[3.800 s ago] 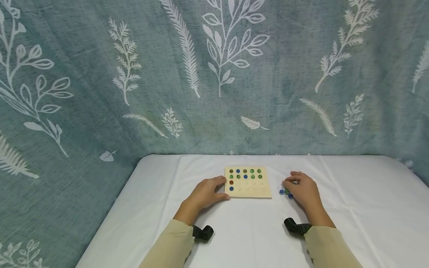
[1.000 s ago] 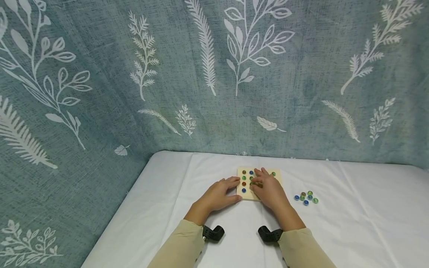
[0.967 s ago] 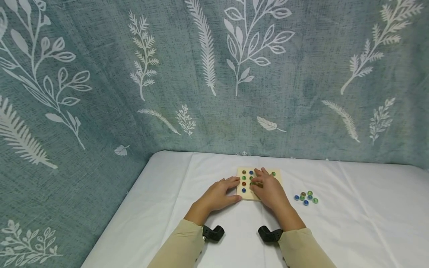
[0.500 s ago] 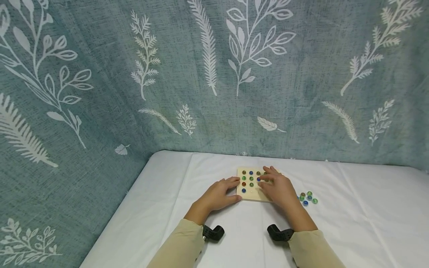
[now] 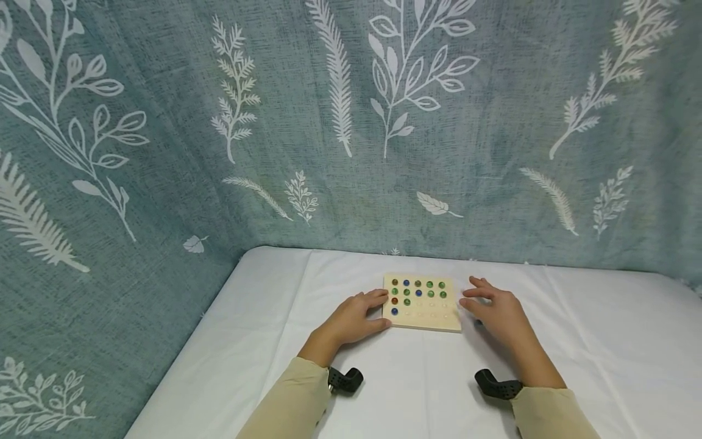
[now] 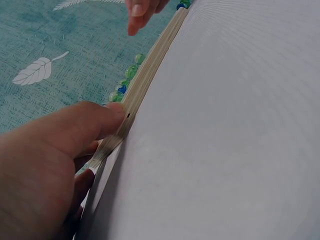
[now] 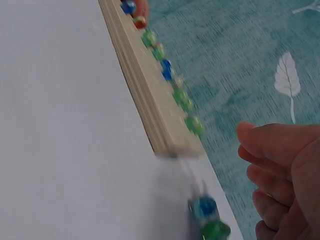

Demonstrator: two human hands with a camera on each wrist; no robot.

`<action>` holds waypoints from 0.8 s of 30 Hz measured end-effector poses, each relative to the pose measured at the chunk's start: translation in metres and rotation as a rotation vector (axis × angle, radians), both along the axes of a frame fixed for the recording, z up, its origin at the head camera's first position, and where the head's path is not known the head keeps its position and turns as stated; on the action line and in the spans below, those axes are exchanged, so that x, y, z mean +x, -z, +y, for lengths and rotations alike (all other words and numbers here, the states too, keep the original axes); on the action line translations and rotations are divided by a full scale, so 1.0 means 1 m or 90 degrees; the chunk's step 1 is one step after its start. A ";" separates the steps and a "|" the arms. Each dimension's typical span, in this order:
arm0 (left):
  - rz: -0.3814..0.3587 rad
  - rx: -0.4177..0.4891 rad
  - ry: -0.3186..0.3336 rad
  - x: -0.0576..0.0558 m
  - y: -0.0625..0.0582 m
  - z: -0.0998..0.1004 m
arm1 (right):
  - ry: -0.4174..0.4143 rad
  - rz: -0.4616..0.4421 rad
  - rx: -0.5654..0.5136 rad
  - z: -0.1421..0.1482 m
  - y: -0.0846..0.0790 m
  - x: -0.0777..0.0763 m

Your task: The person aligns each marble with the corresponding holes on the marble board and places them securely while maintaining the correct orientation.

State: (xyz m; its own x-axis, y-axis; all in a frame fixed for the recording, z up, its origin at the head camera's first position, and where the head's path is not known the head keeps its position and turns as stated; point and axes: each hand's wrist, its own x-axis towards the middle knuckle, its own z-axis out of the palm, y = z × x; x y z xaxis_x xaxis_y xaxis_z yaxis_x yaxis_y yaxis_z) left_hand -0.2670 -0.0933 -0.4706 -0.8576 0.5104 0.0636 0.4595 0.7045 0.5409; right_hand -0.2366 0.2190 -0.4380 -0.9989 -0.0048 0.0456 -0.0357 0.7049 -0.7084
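Observation:
A pale wooden board (image 5: pixel 422 320) with rows of shallow hollows lies on the white table. Blue, green, brown and red glass marbles (image 5: pixel 418 292) fill its two far rows and part of the left side. My left hand (image 5: pixel 353 317) grips the board's near left corner, thumb on the front edge and fingers along the left side. Right of the board, my right hand (image 5: pixel 499 311) hovers with loosely bent fingers and nothing visible between them. Below it in the right wrist view lie a blue marble (image 7: pixel 204 206) and a green marble (image 7: pixel 216 230); the head view mostly hides these loose marbles.
White cloth (image 5: pixel 340 408) covers the table. A teal curtain with white leaf prints (image 5: pixel 351 201) hangs behind and to the left. A black wrist camera (image 5: pixel 345 380) sits on the left wrist, another black camera (image 5: pixel 496 385) on the right.
My right hand has let go of a green marble in the third row's second hollow and moved right, off the board to above the loose marbles. My left hand stays at the board.

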 end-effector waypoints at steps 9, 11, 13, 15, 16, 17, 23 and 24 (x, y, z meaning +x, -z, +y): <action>-0.006 -0.004 -0.002 0.001 -0.001 0.001 | 0.042 -0.052 -0.020 0.039 0.008 0.004; -0.008 -0.001 -0.002 0.002 -0.002 0.001 | 0.047 -0.071 -0.032 0.043 0.011 0.004; -0.012 0.000 -0.002 0.002 -0.002 0.001 | 0.043 -0.086 -0.045 0.046 0.014 0.004; -0.016 0.002 -0.002 0.002 -0.002 0.001 | 0.033 -0.096 -0.055 0.048 0.017 0.004; -0.017 0.002 -0.002 0.002 -0.003 0.001 | 0.027 -0.099 -0.060 0.048 0.018 0.004; -0.019 0.002 -0.002 0.002 -0.003 0.001 | 0.018 -0.101 -0.063 0.048 0.019 0.004; -0.019 0.002 -0.003 0.002 -0.003 0.002 | -0.014 -0.090 -0.072 0.049 0.021 0.005; -0.019 0.003 -0.003 0.002 -0.003 0.002 | -0.016 -0.087 -0.074 0.049 0.021 0.005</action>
